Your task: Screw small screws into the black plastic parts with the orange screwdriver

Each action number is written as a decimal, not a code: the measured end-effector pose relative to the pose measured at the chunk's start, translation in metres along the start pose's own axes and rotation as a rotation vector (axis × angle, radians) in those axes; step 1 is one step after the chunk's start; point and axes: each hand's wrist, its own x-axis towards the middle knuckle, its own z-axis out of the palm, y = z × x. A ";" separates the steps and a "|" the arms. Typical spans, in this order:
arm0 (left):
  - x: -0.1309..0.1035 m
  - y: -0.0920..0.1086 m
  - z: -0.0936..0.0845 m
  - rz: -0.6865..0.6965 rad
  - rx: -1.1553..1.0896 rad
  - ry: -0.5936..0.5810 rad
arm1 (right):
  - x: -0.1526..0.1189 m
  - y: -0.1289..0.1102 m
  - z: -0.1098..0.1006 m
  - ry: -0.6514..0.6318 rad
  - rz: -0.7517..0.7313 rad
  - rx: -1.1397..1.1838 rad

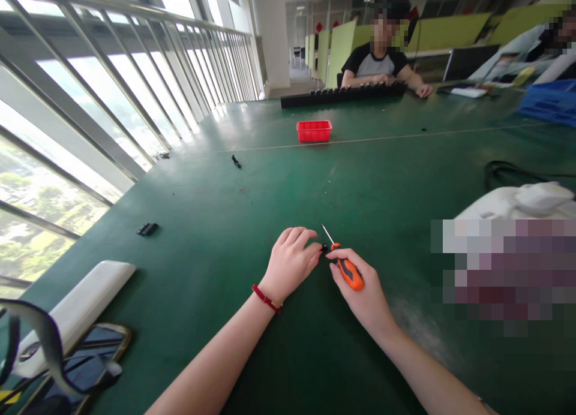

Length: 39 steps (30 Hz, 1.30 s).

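Note:
My left hand (pixel 294 256), with a red band on its wrist, pinches a small black part (pixel 324 247) between thumb and forefinger. Just to the right, my right hand (pixel 360 289) holds a screwdriver (pixel 350 273) with an orange and grey handle. Its thin metal shaft points up and to the left, away from me, and the tip is beyond the black part. Both hands are low over the green table (pixel 279 193), close together. What shape the black part has is mostly hidden by my fingertips.
Ahead are a red bin (pixel 314 131), a long black rack (pixel 346 94) and a seated person (pixel 378 64). Small black pieces (pixel 236 161) (pixel 147 229) lie left. Near left are a white device (pixel 81 307) and a phone (pixel 96 355); a white bag (pixel 522 202) is right.

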 end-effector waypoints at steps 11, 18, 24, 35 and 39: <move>-0.001 -0.009 0.001 -0.214 -0.227 -0.035 | -0.004 -0.009 -0.004 0.123 -0.072 0.215; 0.002 -0.017 0.004 -0.393 -0.478 -0.087 | -0.008 -0.009 -0.003 0.247 -0.170 0.171; 0.004 -0.017 0.004 -0.397 -0.507 -0.147 | -0.008 -0.010 -0.003 0.203 -0.249 0.099; 0.001 -0.020 0.007 -0.465 -0.477 -0.095 | -0.013 -0.012 -0.002 0.213 -0.396 0.043; 0.001 -0.021 0.008 -0.472 -0.485 -0.088 | -0.016 -0.011 -0.001 0.277 -0.423 0.030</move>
